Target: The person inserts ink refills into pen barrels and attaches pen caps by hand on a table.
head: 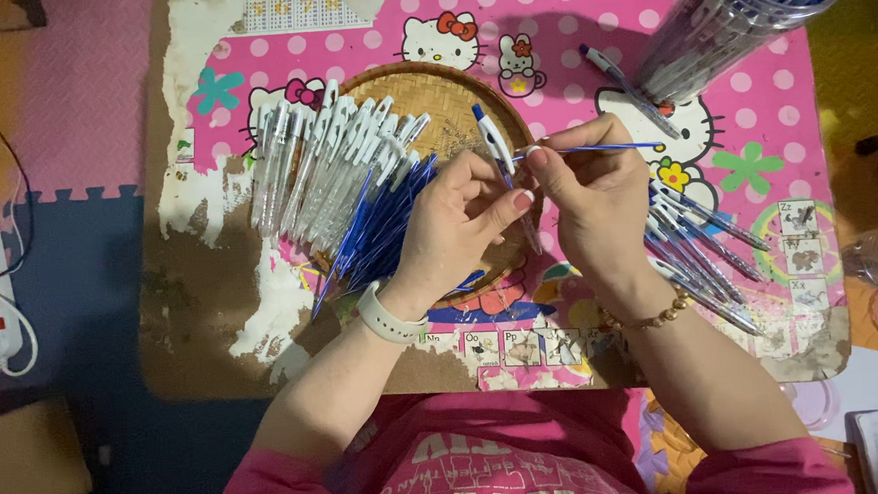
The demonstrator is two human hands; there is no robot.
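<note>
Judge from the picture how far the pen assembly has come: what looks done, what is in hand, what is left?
Done: assembled pens lie in a pile right of the hands. In hand: the left hand holds a pen barrel while the right hand pinches a blue refill beside it. Left: rows of empty barrels and loose refills on the woven tray, seemingly about as many as the finished pile, so roughly midway.

The low table wears a pink top with white polka dots and cartoon cats, its covering peeled to brown along the left edge. A tan woven tray holds clear-white pen barrels and blue refills. The pen in hand is white with a blue tip. The watch is white, the bracelet gold, the shirt pink.
</note>
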